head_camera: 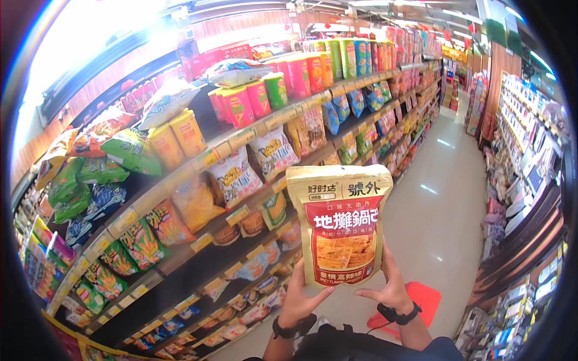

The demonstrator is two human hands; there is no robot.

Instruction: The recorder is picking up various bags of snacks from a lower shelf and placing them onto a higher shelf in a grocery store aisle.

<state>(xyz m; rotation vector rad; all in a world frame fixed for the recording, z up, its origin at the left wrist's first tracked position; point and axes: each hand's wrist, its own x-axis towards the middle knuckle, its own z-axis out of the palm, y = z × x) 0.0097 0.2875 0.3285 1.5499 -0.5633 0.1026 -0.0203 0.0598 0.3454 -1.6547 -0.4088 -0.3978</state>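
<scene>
A gold and red snack pouch (pixel 342 225) is held upright in front of me, its printed front facing the camera. My left hand (pixel 303 286) grips its lower left edge, the thumb along the bottom. At the lower right edge, my right hand (pixel 389 282) holds the same pouch with the thumb near its base. Both wrists wear black bands. The fingers behind the pouch are hidden. Left of the pouch, white snack bags (pixel 235 177) stand on a shelf, below a tier of pink canisters (pixel 238 106).
Long store shelves with a price-tag rail (pixel 266 124) run along the left. A red plastic stool (pixel 423 304) stands on the aisle floor (pixel 433 203) beside my right hand. More stocked shelves (pixel 519 140) line the right side. Green snack bags (pixel 131 151) lie piled at far left.
</scene>
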